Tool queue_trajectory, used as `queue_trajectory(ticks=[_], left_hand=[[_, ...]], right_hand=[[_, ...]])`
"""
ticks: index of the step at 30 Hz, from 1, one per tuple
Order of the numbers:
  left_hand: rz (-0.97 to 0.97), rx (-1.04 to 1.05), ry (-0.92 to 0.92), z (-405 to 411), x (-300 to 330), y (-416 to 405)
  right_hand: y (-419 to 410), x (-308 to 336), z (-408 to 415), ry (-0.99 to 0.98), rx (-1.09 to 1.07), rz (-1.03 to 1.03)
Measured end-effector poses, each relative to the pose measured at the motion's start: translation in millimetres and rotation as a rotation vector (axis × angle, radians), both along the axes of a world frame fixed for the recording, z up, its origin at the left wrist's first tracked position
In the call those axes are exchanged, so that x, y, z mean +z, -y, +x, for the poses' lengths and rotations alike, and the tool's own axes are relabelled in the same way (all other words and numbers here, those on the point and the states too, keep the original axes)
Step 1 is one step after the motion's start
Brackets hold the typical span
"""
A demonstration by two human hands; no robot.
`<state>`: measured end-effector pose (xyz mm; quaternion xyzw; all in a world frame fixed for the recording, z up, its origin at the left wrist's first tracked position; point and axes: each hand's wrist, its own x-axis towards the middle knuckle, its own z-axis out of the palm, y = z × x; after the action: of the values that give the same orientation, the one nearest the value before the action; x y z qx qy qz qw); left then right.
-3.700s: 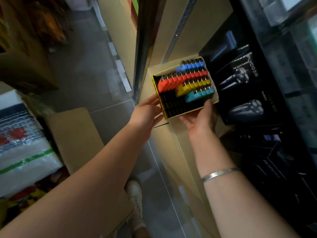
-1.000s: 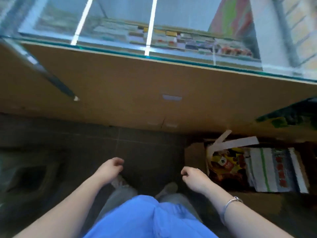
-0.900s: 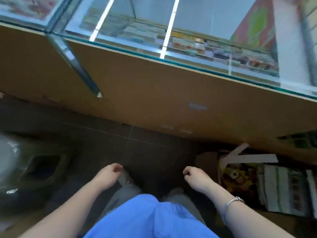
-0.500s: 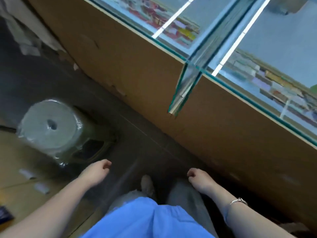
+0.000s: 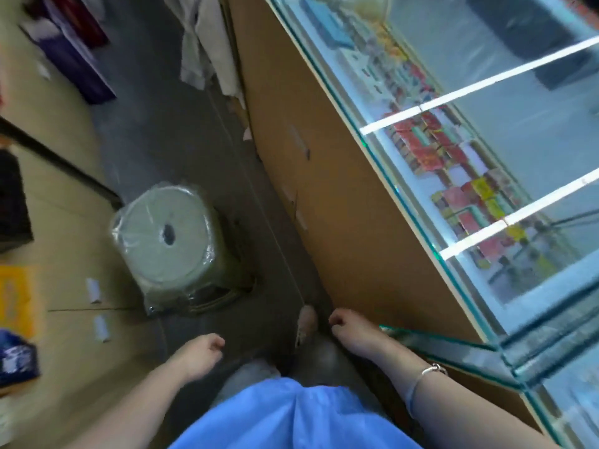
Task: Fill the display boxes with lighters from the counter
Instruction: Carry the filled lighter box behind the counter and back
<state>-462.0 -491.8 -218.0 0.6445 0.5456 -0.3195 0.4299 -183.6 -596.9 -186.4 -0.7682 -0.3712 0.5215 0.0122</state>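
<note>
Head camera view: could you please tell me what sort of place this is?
Most likely a small shop, seen from behind the counter: a glass display case holds rows of small colourful packets, and a wrapped stool stands on the floor.

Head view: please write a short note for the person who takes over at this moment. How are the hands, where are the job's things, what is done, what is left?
Left hand: hangs loosely curled, holds nothing.
Right hand: fingers loosely curled, holds nothing, beside the long glass-topped display counter with brown panel front.
Things: no lighters or display boxes in view; only small colourful packs under the glass. A round plastic-wrapped stool stands on the dark tiled floor.
Done: cannot tell from this view.
Left: find the lighters and a display box, then fill it.
</note>
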Motion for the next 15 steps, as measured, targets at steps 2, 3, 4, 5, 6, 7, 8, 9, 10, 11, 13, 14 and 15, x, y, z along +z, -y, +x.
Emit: queue_trajectory(ticks=[2,3,4,5,6,7,8,9,10,11,13,14,15], left_hand=[[0.032,0.057,0.077,28,12,-25],[0.065,0.093,0.124,44,19,-40],[0.091,0.138,0.179,60,26,-55],[0.105,0.186,0.24,75,35,-68],[0.119,0.234,0.312,90,46,-82],[0.151,0.272,0.386,104,56,-97],[0.198,0.296,0.454,118,67,-114],[0.249,0.311,0.514,131,78,-134],[0.3,0.32,0.572,143,89,-154],[0.345,0.332,0.627,156,101,-175],[0.422,0.378,0.747,183,123,-216],[0.458,0.4,0.804,196,134,-236],[0.492,0.411,0.857,210,145,-255]], right_hand=[[-48,13,11,-0.03,0.056,0.079],[-73,22,17,-0.029,0.088,0.133],[-97,32,22,-0.012,0.122,0.185],[-118,45,24,0.005,0.155,0.234],[-138,59,26,0.001,0.169,0.283],[-158,74,28,-0.011,0.169,0.345],[-178,90,29,-0.015,0.17,0.422],[-198,107,30,-0.007,0.177,0.521],[-218,124,33,0.004,0.187,0.63],[-235,140,36,0.008,0.189,0.735],[-269,168,51,0.029,0.161,0.909],[-284,178,62,0.058,0.125,0.981],[-299,187,75,0.097,0.064,1.043]])
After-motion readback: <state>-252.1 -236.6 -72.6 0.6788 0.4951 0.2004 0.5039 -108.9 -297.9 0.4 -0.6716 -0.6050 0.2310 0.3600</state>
